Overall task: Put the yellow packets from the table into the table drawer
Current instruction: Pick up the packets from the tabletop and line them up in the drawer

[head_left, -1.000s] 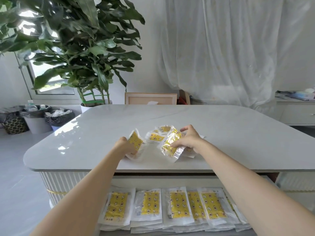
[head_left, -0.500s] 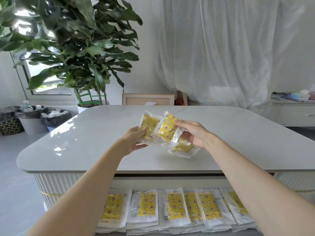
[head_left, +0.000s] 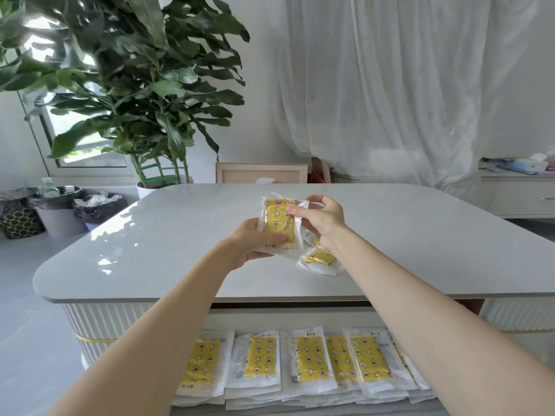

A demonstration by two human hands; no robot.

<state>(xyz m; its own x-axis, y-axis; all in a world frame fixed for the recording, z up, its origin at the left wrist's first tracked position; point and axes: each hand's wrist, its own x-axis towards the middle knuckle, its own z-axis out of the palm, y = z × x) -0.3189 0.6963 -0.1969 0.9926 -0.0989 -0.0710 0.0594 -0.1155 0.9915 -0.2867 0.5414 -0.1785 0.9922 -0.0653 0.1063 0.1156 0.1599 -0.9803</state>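
Both hands hold a stack of yellow packets in clear wrap, lifted a little above the white table. My left hand grips the stack's lower left edge with the thumb on its face. My right hand pinches its upper right corner. Two or three more yellow packets lie on the table just below my right wrist, partly hidden by it. The open table drawer under the near edge holds rows of yellow packets laid flat in stacks.
A large potted plant stands behind the table's left corner. Bins lined with black bags sit on the floor at left. A wooden frame leans behind the table, and a low white cabinet stands at right.
The two packets held apart in each hand have come together into one stack between both hands, raised slightly. The view has dropped a little toward the drawer.
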